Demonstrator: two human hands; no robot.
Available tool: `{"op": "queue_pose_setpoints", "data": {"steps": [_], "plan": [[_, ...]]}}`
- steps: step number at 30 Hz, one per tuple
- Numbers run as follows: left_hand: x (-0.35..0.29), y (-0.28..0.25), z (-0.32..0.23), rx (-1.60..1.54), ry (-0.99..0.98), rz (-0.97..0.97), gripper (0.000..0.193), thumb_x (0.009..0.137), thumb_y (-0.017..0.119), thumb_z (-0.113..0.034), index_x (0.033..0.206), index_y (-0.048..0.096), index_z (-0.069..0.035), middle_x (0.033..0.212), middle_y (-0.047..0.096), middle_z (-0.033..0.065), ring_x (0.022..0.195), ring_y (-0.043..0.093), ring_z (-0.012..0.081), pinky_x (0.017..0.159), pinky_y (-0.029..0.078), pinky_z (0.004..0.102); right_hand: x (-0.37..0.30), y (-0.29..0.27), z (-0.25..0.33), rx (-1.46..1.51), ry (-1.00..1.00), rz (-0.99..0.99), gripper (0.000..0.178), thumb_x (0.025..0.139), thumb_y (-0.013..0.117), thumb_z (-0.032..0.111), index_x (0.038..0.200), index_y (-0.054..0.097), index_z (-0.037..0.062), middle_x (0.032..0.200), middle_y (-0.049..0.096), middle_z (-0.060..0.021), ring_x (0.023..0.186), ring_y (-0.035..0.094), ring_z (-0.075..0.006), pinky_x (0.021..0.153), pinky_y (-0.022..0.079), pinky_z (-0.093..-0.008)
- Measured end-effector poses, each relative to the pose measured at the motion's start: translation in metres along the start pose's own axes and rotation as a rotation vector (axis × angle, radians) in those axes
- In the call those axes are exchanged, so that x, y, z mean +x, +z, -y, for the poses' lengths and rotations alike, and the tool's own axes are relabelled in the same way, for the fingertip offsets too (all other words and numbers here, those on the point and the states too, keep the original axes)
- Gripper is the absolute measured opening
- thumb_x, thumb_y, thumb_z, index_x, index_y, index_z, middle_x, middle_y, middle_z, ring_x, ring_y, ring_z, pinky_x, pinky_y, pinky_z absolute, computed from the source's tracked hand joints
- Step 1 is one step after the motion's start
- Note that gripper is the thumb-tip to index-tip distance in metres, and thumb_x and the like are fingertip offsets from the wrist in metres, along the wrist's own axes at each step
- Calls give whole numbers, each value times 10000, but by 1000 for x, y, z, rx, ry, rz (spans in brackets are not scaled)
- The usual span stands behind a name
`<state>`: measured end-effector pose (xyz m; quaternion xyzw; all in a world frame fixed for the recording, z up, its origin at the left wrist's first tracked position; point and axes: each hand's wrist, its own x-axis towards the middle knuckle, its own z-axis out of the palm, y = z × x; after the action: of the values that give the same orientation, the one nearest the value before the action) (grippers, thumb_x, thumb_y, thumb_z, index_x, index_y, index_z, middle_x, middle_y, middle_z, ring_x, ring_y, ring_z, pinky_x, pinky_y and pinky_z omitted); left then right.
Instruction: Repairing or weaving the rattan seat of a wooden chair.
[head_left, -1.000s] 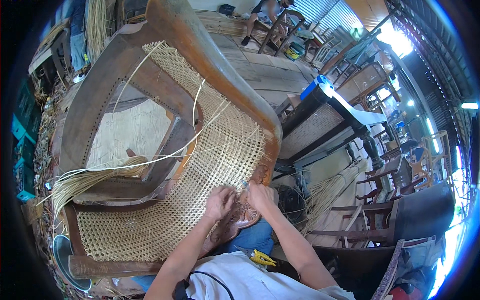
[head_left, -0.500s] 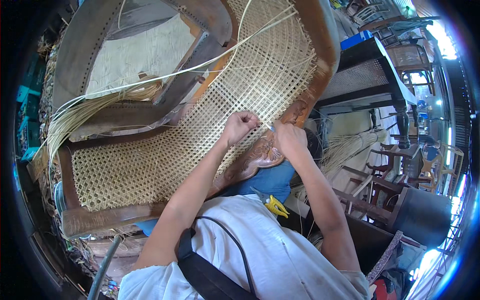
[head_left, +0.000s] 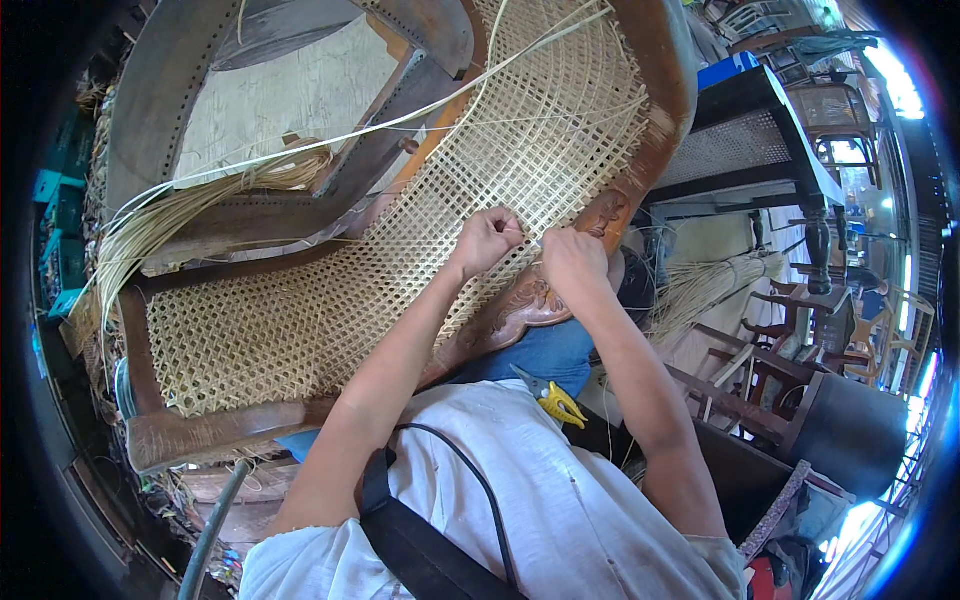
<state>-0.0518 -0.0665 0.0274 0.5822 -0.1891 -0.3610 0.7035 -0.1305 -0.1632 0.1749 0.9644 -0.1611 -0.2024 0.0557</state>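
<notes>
Woven cane webbing [head_left: 300, 325] fills the curved, carved wooden frame [head_left: 545, 300] of a chair or settee that lies across my lap. Just above the weave, close to the carved edge, my left hand [head_left: 488, 242] is closed in a pinch; what its fingertips hold is too fine to make out. My right hand [head_left: 575, 262] is also closed, at the carved edge beside the left. A small bluish-grey tip shows at its fingers, but the rest of that thing is hidden. Long loose cane strands [head_left: 400, 130] run over the upper weave.
A bundle of cane strands [head_left: 150, 235] hangs over the frame at left. Yellow-handled cutters [head_left: 560, 405] lie at my waist. To the right stand a black bench with a cane panel [head_left: 735, 145], another cane bundle [head_left: 715, 280] and several chairs. A metal pole [head_left: 215, 530] rises at lower left.
The view has shifted slightly, so the frame sits a little further right. My right hand has turned a little and drawn closer to the left; both stay closed over the weave.
</notes>
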Motion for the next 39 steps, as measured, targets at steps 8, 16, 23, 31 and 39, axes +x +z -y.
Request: {"op": "queue_pose_setpoints", "data": {"steps": [8,16,23,31,39], "plan": [[2,-4,-2,99,-62,18,117,760,732,-70,768,622,-29,707,605,-7,662,545,80,617,472,261,-5,-14,0,18,71,35,207,855,516,92,886,705,15,900,705,-205,849,707,-333,753,556,-425],[5,0,2,29,-61,17,104,743,713,-75,769,626,-27,710,607,5,663,537,78,622,468,253,11,-9,-5,-6,-10,50,206,816,620,188,865,674,-5,912,695,-220,878,690,-355,780,547,-435],[14,-5,-6,271,25,83,70,751,699,-75,801,676,-32,738,659,65,674,609,150,667,507,295,13,2,-11,109,9,21,218,834,582,158,893,692,-21,957,692,-235,920,685,-357,798,544,-441],[7,0,6,542,151,86,117,726,700,-128,754,659,-22,723,641,165,662,638,298,637,514,413,23,19,-12,-27,-82,-28,188,808,603,159,818,725,15,808,702,-213,784,721,-315,675,565,-457],[-19,25,-1,441,212,-121,133,791,638,-71,898,666,2,794,613,149,693,641,257,654,520,352,-4,-3,-44,93,50,-139,183,837,590,169,800,730,56,838,714,-160,802,705,-294,719,538,-410]]}}
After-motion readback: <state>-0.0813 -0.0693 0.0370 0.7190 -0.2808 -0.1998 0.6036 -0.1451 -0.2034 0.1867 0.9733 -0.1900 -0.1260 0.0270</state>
